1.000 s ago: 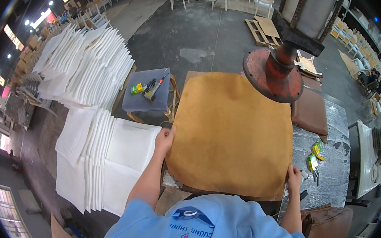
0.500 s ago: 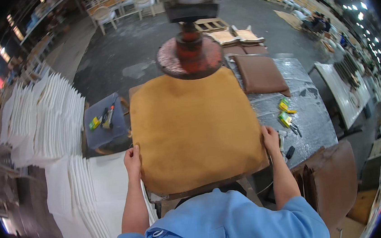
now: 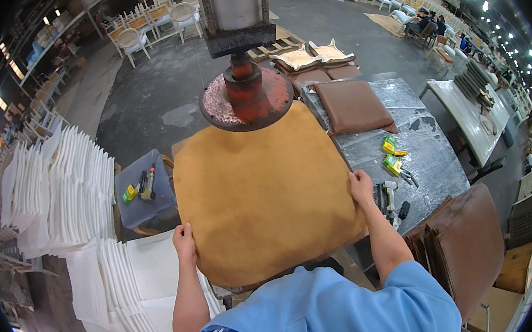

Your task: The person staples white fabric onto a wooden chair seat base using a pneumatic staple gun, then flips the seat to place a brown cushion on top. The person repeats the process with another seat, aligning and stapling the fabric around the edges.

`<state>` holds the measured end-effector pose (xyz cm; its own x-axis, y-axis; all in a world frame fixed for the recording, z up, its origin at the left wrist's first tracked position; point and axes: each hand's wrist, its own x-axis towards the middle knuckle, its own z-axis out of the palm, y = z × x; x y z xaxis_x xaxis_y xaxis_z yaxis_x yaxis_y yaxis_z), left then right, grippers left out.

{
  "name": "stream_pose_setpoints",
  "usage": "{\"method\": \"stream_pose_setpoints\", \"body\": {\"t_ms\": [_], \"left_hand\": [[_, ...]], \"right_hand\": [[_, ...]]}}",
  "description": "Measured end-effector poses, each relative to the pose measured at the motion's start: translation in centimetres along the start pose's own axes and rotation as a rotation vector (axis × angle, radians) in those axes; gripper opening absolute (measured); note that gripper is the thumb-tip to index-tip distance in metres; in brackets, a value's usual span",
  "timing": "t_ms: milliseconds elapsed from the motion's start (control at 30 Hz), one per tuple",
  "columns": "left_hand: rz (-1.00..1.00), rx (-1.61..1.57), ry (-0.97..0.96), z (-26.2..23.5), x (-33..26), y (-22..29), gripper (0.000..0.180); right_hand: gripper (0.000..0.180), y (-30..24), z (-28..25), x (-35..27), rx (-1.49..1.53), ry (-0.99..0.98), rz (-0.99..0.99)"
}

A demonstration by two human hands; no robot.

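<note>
A broad tan leather piece [image 3: 265,197] with rounded corners and a suede-like surface lies spread in front of me. At its left edge, near the front corner, my left hand [image 3: 184,244] is closed with the thumb on top. My right hand [image 3: 361,188] pinches the right edge, a little farther from me. Over the far edge hangs a press head [image 3: 246,101], a round plate with worn red paint under a thick grey column. What lies beneath the leather is mostly hidden.
White foam sheets [image 3: 59,190] are stacked at the left, beside a blue-grey padded chair [image 3: 135,206] carrying tools. On the right, a plastic-covered table [image 3: 430,158] bears a brown cushion [image 3: 355,104], yellow-green boxes [image 3: 392,165] and a staple gun [image 3: 387,196]. Brown leather pieces [image 3: 474,236] hang nearby.
The view has tilted slightly, so the scene sits a bit rotated. Both hands keep their hold on the leather's edges; no grip has visibly changed.
</note>
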<state>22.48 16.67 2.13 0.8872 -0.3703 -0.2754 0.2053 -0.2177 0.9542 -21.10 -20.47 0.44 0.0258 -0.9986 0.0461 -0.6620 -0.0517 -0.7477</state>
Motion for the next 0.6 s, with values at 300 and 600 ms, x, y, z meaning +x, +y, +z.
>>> {"method": "stream_pose_setpoints", "body": {"t_ms": [300, 600], "left_hand": [[0.042, 0.13, 0.034, 0.1, 2.0, 1.0, 0.031], [0.107, 0.123, 0.081, 1.7, 3.2, -0.6, 0.031]], "right_hand": [[0.041, -5.5, 2.7, 5.0, 0.014, -0.183, -0.002], [0.034, -3.1, 5.0, 6.6, -0.007, -0.064, -0.05]]}}
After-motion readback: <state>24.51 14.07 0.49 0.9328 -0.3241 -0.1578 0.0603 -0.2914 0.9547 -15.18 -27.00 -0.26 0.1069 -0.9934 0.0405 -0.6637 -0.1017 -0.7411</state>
